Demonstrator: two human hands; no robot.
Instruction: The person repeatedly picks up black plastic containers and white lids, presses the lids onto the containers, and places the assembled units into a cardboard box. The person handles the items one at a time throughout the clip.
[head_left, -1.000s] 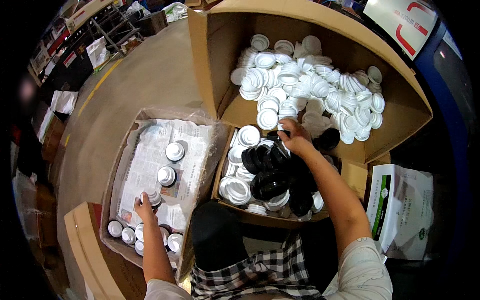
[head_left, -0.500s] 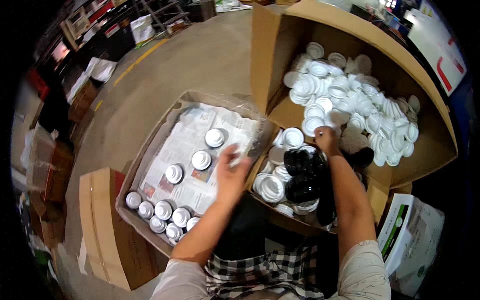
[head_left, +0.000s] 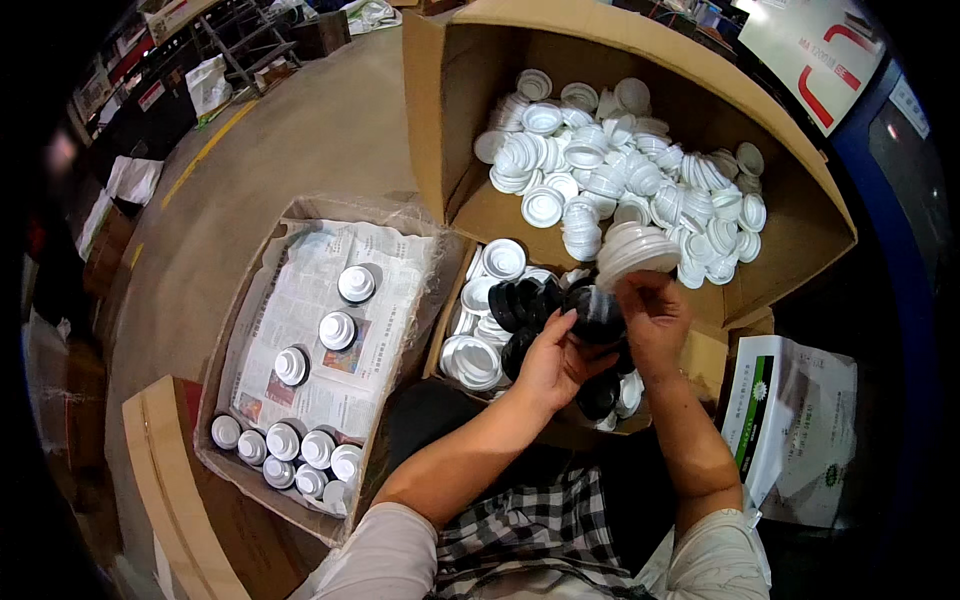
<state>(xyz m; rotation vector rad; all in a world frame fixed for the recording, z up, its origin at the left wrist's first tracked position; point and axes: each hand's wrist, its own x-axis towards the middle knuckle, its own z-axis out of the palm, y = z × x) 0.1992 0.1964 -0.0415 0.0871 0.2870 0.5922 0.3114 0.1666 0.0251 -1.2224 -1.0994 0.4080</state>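
Over the smaller box, my right hand pinches a white, stepped round plastic lid, perhaps a few nested together. Close beside it, my left hand is curled around a glossy black round piece; its fingertips are partly hidden. More black round pieces lie in front of the hands, on top of white round lids in the smaller box. To the left, a shallow carton lined with newspaper holds several white-topped round pieces, most of them grouped at its near end.
A large cardboard box with a heap of white lids stands open at the far right. A closed brown carton is at the near left, and a white and green package at the right. Grey floor shows beyond.
My left hand has moved right from over the newspaper-lined carton to the black pieces. My right hand has lifted a white lid toward it. The view has shifted right.
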